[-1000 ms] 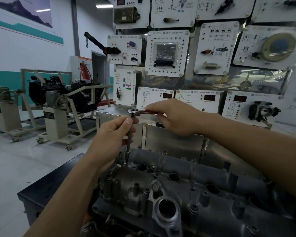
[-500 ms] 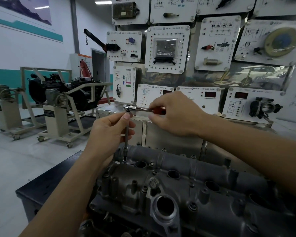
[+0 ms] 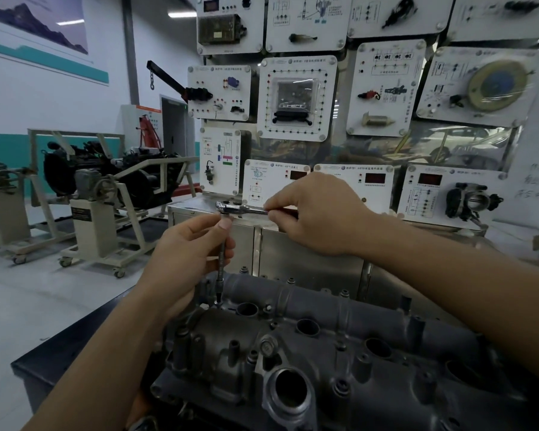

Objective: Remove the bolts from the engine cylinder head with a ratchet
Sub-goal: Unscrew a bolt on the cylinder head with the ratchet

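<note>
A grey cylinder head [image 3: 339, 362] fills the lower middle of the head view, with several round ports and small bolts along its top. A chrome ratchet [image 3: 240, 209] lies level above it, its long extension bar [image 3: 221, 262] dropping straight down onto a bolt [image 3: 217, 303] at the head's far left corner. My right hand [image 3: 318, 213] grips the ratchet handle. My left hand [image 3: 187, 253] holds the extension bar just under the ratchet's head, thumb against the top.
A metal cabinet [image 3: 293, 253] stands right behind the cylinder head, with white training panels [image 3: 296, 98] mounted above it. The head rests on a black table [image 3: 63, 359]. Engines on wheeled stands [image 3: 106, 194] occupy the floor at left.
The ratchet handle has swung round the upright extension bar while my right hand keeps hold of it. My left hand stays on the bar.
</note>
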A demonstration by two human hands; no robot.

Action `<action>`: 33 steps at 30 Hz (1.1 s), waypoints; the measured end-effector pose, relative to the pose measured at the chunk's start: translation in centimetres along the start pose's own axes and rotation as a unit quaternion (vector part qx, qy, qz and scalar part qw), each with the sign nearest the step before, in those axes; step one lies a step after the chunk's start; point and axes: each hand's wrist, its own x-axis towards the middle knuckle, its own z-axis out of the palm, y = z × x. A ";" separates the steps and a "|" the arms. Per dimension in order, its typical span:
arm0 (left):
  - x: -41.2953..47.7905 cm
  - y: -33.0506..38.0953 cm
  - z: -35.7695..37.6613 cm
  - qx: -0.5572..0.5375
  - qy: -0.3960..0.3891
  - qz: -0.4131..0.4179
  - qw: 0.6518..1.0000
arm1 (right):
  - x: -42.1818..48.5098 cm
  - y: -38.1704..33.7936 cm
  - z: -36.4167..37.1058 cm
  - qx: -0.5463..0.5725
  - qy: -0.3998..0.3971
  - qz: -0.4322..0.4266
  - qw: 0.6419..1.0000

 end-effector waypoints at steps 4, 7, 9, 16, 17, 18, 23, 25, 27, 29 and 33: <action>-0.1 0.0 0.1 0.051 -0.050 0.013 0.997 | 0.1 0.8 1.7 -0.028 -0.089 0.037 0.995; -0.1 0.1 0.2 0.075 -0.071 0.017 0.994 | -0.2 1.0 2.2 0.032 -0.193 0.045 0.980; -0.3 0.3 0.2 0.075 -0.083 0.023 0.993 | -0.3 1.0 2.2 0.057 -0.214 0.039 0.974; -0.4 0.0 0.3 0.072 -0.021 0.045 0.996 | 0.0 -0.6 0.6 -0.023 -0.024 0.021 0.999; -0.4 0.0 0.3 0.073 -0.014 0.047 0.996 | 0.1 -0.8 0.0 0.009 -0.011 0.022 1.000; -0.5 0.0 0.4 0.073 -0.014 0.047 0.996 | 0.2 -1.0 -0.6 0.052 -0.016 0.023 0.998; -0.7 0.3 0.8 0.081 -0.033 0.047 0.995 | 0.2 -1.5 -2.6 0.240 -0.130 0.010 0.962; -0.7 0.3 0.8 0.089 -0.038 0.046 0.994 | 0.2 -1.4 -2.6 0.344 -0.180 0.029 0.921; -0.6 0.3 0.7 0.091 -0.034 0.048 0.994 | 0.1 -1.2 -2.3 0.403 -0.205 0.037 0.891; -0.6 0.3 0.7 0.081 -0.032 0.051 0.995 | 0.1 -0.7 -1.9 0.407 -0.209 0.035 0.888; -0.6 0.1 0.3 0.061 -0.055 0.048 0.995 | 0.2 1.4 -2.2 0.327 -0.174 0.060 0.927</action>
